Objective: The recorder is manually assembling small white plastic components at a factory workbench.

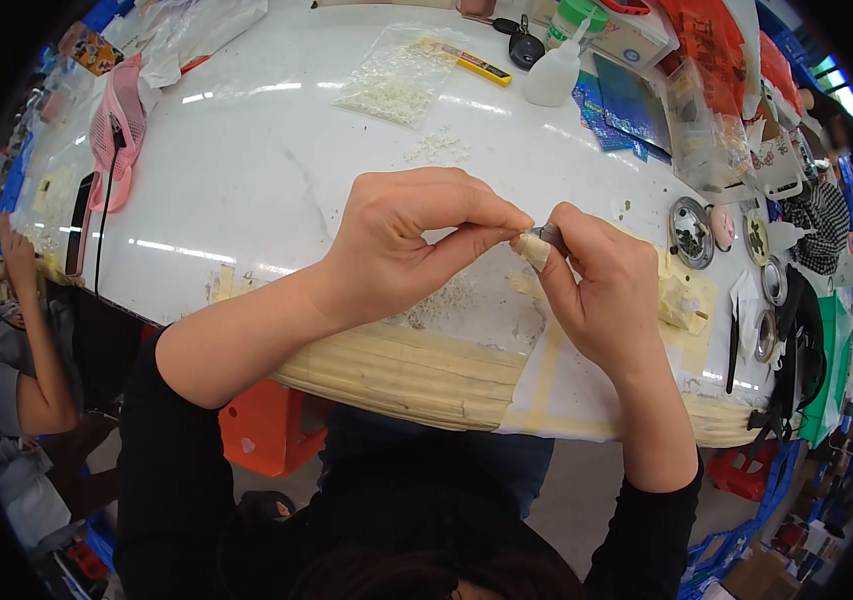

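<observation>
My left hand [417, 235] is closed in a pinch, thumb against forefinger, over the table. Its tips meet those of my right hand [597, 275]; what they pinch is too small to make out. Between my right thumb and forefinger sits a small grey piece [550, 235], mostly covered by the fingers. Pale tape [532, 250] is wrapped round the right thumb's tip. Beneath the hands, whitish crumbs [442, 300] are scattered on the white table [267, 180]. Farther off lie a clear bag of small white bits [397, 85] and a yellow utility knife [484, 68].
A white squeeze bottle [552, 78] and a car key [525, 48] stand at the back. Round metal dishes [691, 232] line the right side. A pink mesh item [117, 130] and cable lie left. Tape covers the near edge [397, 375]. Another person [32, 350] sits left.
</observation>
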`<act>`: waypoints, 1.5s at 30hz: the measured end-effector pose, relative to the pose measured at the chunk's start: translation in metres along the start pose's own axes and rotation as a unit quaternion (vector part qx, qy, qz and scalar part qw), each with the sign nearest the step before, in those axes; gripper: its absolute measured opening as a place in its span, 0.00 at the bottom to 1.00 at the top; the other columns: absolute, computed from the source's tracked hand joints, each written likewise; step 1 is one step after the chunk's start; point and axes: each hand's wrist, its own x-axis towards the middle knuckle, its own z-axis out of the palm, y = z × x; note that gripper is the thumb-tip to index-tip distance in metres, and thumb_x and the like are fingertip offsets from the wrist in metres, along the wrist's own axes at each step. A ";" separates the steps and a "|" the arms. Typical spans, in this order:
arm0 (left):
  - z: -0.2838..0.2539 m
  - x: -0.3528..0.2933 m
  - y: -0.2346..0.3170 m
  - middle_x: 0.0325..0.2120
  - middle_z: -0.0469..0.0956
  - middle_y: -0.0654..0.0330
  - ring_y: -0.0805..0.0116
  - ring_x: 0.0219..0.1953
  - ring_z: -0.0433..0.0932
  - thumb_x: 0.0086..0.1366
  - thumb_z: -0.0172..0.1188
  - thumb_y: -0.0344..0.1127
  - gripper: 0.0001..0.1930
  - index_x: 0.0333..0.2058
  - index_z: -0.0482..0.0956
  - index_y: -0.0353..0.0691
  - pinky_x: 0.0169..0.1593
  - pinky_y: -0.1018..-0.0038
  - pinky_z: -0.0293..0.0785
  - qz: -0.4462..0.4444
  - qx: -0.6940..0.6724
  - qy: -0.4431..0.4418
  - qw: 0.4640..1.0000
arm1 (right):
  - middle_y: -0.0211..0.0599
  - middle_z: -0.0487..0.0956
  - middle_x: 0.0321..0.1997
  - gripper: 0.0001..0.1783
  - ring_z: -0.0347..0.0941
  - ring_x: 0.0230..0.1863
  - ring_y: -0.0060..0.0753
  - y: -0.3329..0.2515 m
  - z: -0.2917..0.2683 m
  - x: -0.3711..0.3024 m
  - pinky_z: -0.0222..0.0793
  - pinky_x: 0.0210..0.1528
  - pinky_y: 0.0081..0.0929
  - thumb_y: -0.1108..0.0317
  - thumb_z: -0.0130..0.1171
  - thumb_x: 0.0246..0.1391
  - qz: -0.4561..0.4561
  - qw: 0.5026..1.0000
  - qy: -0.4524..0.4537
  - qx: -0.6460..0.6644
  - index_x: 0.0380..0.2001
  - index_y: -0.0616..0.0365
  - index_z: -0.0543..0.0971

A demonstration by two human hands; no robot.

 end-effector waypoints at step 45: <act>-0.001 0.001 0.002 0.28 0.83 0.57 0.72 0.30 0.81 0.56 0.63 0.18 0.09 0.37 0.84 0.35 0.33 0.79 0.76 0.010 -0.004 -0.004 1.000 | 0.29 0.74 0.17 0.12 0.71 0.17 0.33 0.000 0.000 0.000 0.62 0.18 0.28 0.64 0.64 0.50 -0.007 1.000 0.009 0.014 0.24 0.55 0.71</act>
